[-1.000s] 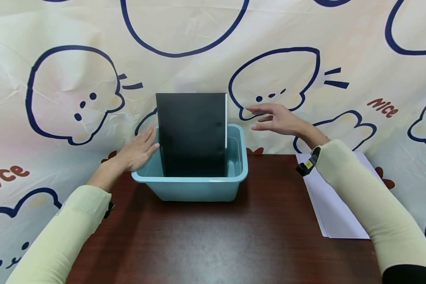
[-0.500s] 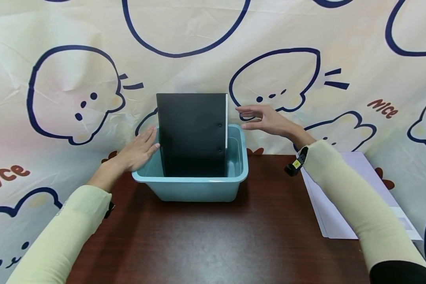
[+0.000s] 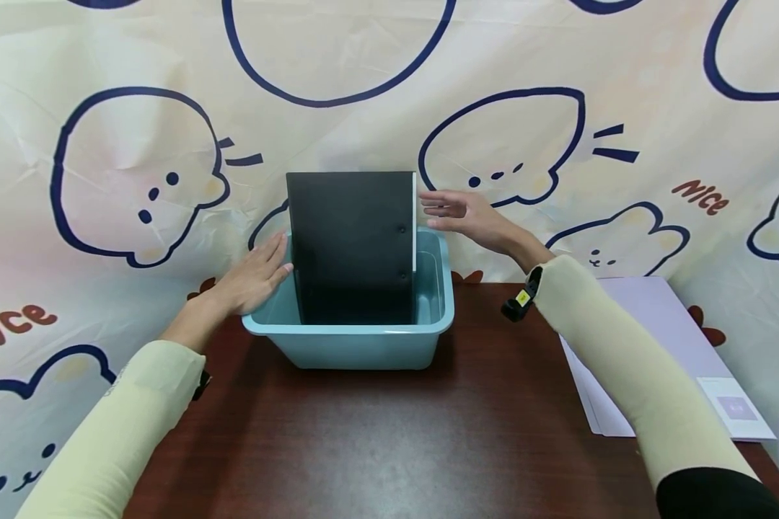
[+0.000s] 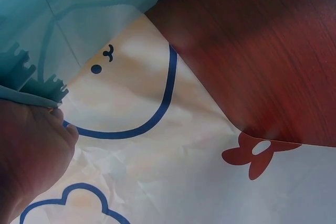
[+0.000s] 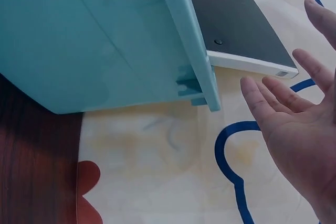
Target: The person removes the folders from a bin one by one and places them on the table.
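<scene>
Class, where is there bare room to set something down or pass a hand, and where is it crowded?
Bare: the table in front of the blue basin, and its strip between basin and lilac stack. Crowded: the basin's left side, taken by the left hand, and above its right side, where the right hand hovers beside the black panel.

The table (image 3: 480, 404) (dark red-brown, wood-grained) supports two items: the bin (image 3: 357, 349), upright; the lilac stack (image 3: 649, 306), flat, right side.
</scene>
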